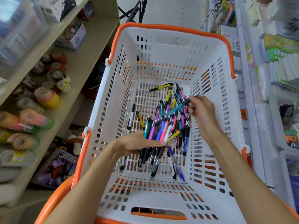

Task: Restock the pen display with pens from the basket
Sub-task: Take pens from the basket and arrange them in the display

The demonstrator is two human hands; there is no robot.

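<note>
**A:** Nearest the camera, what's in the left hand (pixel 134 143)?

**B:** A bundle of pens (pixel 155 139), the fingers closed around its middle. The long axis runs near to far: dark grip ends point back toward the person, coloured barrels (teal, purple, blue, pink, white) fan away. The hand sits low inside the white basket (pixel 113 97), over its slotted floor.

**A:** And the right hand (pixel 200 110)?

**B:** Farther in, right of centre. Its fingers pinch one teal pen (pixel 176 108) near its dark tip; the barrel slants down and left into the loose pile (pixel 178 120).

**A:** How does the pile lie?

**B:** Mostly lengthwise toward the far wall, crossed over each other. A yellow pen (pixel 160 88) lies almost sideways beyond it, and a white one (pixel 131 117) and a yellow one lie apart on the left.

**A:** What hems it in?

**B:** The basket's walls and orange rim (pixel 169 27). Left, shelves with tape rolls (pixel 48 99) and boxes; right, racks of packaged stationery (pixel 278 62).

**A:** Anything unclear?

**B:** The bundle hides the pens beneath it, so I can't count them. The shelves are blurred, and the pen display can't be picked out.
</note>
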